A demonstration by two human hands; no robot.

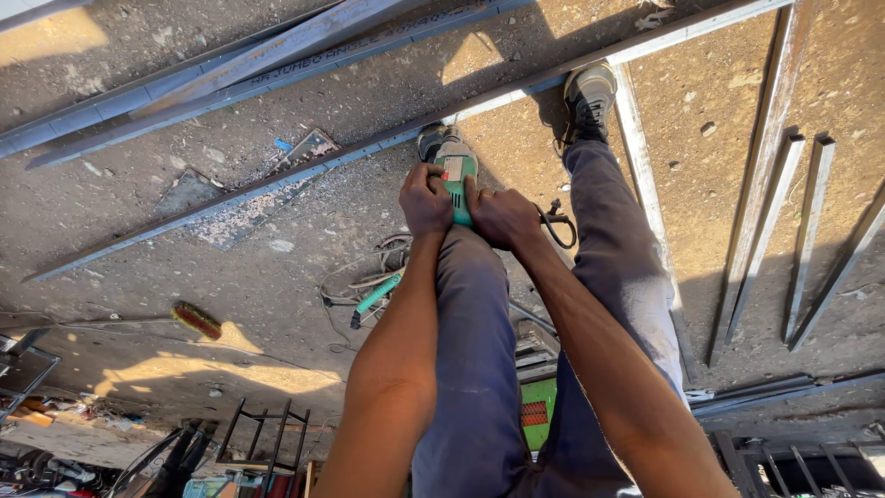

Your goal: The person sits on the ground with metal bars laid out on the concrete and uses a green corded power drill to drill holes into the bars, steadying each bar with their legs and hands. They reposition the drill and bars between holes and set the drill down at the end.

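Note:
Both my hands grip a green angle grinder (456, 171) down by my feet. My left hand (424, 198) wraps its left side and my right hand (502, 217) holds its right side and rear. The grinder's head rests against a long steel angle bar (277, 180) that lies diagonally across the concrete floor. My right shoe (590, 92) stands on the same bar further along. My left shoe (430, 138) is mostly hidden behind the grinder. A black cord (558, 226) loops out beside my right hand.
More long steel bars (230, 69) lie at the upper left, and several shorter ones (802, 231) at the right. A wire brush (195, 320), a green-handled tool with tangled cables (378, 295), a black metal frame (263, 433) and a green box (537, 410) lie nearer me.

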